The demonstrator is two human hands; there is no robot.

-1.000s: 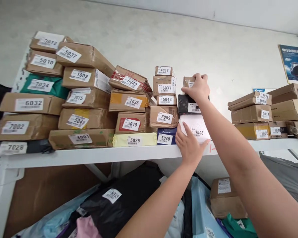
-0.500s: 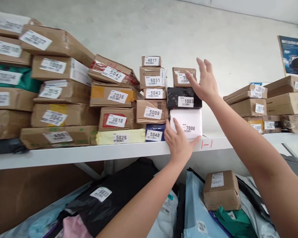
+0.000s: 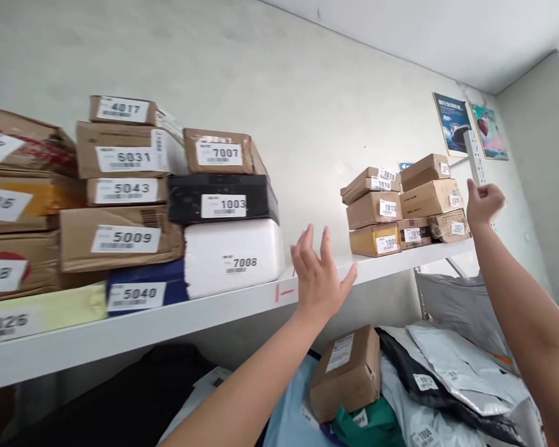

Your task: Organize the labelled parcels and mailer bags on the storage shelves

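My left hand (image 3: 319, 276) is open with its fingers spread and holds nothing. It hovers at the shelf's front edge, to the right of a white box (image 3: 235, 254) labelled 7008. A black box (image 3: 223, 197) labelled 1003 rests on that white box, and a small brown carton (image 3: 218, 151) labelled 7007 tops the stack. Farther right, my right hand (image 3: 485, 203) is raised with its fingers curled into a fist, nothing visible in it. It is nearest to the right-hand group of cartons, by a brown carton (image 3: 449, 226) labelled 1023.
The white shelf (image 3: 135, 338) carries more labelled cartons at left, such as a brown box (image 3: 121, 239) marked 5009. Below lie plastic mailer bags and a brown carton (image 3: 347, 372). A white perforated post (image 3: 475, 157) stands at right, with posters (image 3: 451, 124) on the wall behind.
The view has swung right and closer to the shelf. My left hand has come off the white box; my right hand has left the top of the stack, moved right and closed.
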